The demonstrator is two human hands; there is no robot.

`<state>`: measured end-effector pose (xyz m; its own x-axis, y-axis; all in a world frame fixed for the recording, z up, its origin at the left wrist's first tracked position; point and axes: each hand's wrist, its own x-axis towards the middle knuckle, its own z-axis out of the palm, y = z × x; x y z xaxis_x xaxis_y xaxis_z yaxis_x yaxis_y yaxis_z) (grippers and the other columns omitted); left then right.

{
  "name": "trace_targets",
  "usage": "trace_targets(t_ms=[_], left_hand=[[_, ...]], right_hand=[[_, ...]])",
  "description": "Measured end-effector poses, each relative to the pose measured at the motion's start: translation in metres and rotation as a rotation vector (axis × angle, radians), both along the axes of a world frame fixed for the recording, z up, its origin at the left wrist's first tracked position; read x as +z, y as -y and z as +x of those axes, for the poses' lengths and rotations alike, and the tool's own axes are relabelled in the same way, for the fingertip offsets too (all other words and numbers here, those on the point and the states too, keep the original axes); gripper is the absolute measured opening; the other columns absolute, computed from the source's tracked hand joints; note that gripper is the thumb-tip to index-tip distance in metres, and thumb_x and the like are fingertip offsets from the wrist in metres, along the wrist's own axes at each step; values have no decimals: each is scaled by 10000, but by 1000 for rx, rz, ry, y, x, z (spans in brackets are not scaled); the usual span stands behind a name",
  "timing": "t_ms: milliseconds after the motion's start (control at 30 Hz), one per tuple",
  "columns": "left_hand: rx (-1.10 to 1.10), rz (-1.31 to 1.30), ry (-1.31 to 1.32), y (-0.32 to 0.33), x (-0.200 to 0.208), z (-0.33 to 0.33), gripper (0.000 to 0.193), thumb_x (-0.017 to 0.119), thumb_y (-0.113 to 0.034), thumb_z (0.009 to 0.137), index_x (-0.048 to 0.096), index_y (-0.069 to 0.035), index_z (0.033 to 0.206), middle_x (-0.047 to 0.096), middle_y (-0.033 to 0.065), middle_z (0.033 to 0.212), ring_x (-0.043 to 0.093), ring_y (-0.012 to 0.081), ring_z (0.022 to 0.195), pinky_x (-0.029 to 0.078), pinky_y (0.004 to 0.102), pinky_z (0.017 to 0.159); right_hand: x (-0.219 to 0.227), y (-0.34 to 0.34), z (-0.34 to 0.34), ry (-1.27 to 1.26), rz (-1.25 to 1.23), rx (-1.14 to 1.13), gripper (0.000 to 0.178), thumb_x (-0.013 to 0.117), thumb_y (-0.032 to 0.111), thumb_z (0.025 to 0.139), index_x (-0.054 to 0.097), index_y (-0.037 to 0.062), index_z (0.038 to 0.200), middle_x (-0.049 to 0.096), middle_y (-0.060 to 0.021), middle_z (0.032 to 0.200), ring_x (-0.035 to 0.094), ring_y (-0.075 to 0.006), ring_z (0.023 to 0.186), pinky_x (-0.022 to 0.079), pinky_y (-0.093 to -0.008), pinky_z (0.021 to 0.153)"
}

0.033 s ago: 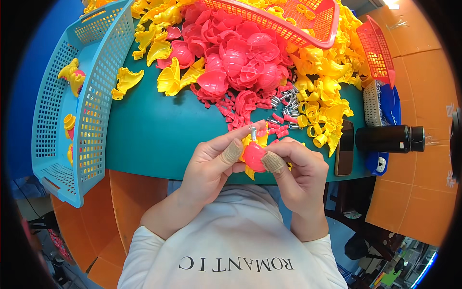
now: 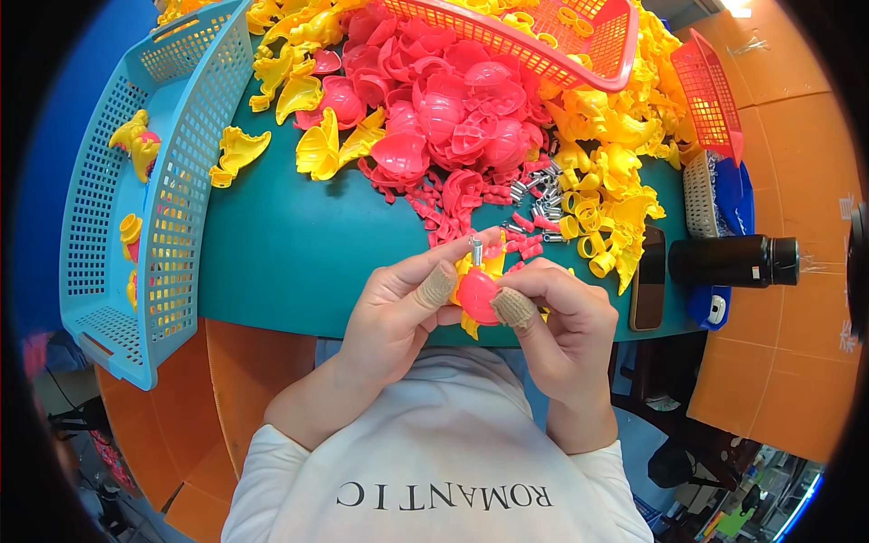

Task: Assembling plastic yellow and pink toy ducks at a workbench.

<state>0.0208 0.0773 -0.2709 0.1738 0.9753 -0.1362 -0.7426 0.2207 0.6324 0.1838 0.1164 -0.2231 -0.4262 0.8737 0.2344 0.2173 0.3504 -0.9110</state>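
Observation:
Just above the table's near edge, both my hands hold a small toy assembly. Its parts are a glossy pink rounded shell (image 2: 476, 295), yellow plastic pieces (image 2: 493, 259) around it, and a small silver metal cylinder (image 2: 477, 253) standing out at the top. My left hand (image 2: 391, 306) grips it from the left, fingers behind and thumb in front. From the right, my right hand (image 2: 568, 328) pinches the pink shell between thumb and forefinger. Tan ribbed covers wrap both thumbs. The fingers hide the assembly's back and lower parts.
Pink shells (image 2: 444, 109) and yellow parts (image 2: 625, 136) are heaped on the green table (image 2: 281, 262). Small metal cylinders (image 2: 541, 185) lie nearer. A blue basket (image 2: 161, 348) stands left, a red basket (image 2: 507, 41) at the back. A phone (image 2: 648, 281) and black bottle (image 2: 733, 261) lie right.
My hands and the toy assembly hold practically still. Below the blue basket at the far left, a blurred pinkish shape has come into view in the background.

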Motion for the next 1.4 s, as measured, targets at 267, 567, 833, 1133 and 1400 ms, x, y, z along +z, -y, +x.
trace_targets(t_ms=[267,567,833,1133,1400], left_hand=[[-13,-20,-31,2,-5,4,473,483,-252,997,440,54,1356,429,184,1429,552,267,1203,533,375,932],[-43,-101,124,0,-5,6,494,511,-228,989,397,21,1401,421,169,1442,479,259,1281,450,389,1022],[-78,18,-23,3,-5,1,607,606,-240,937,348,-1,1433,442,165,1421,499,279,1261,416,417,1045],[-119,-253,290,10,5,-24,609,536,-307,967,314,18,1432,489,186,1361,566,348,1170,488,443,977],[-114,-245,101,11,8,-14,571,519,-326,972,359,57,1365,529,212,1294,594,356,1128,530,411,920]], right_hand=[[-1,3,3,19,-48,4,72,638,-71,818,640,-78,890,634,-97,750,567,-130,681,452,-226,607],[-14,11,-7,-59,-133,-161,65,658,-11,848,652,-57,893,637,-74,760,588,-116,690,452,-228,611],[-14,15,8,-8,6,-18,200,702,61,823,687,-37,997,682,-91,874,509,-143,728,424,-259,655],[-12,-5,83,682,231,38,784,846,123,582,531,0,1289,539,-144,1340,495,-344,1224,397,-413,1025],[-31,-7,102,549,211,153,795,842,136,598,511,-13,1305,572,-165,1291,514,-356,1226,403,-431,1035]])
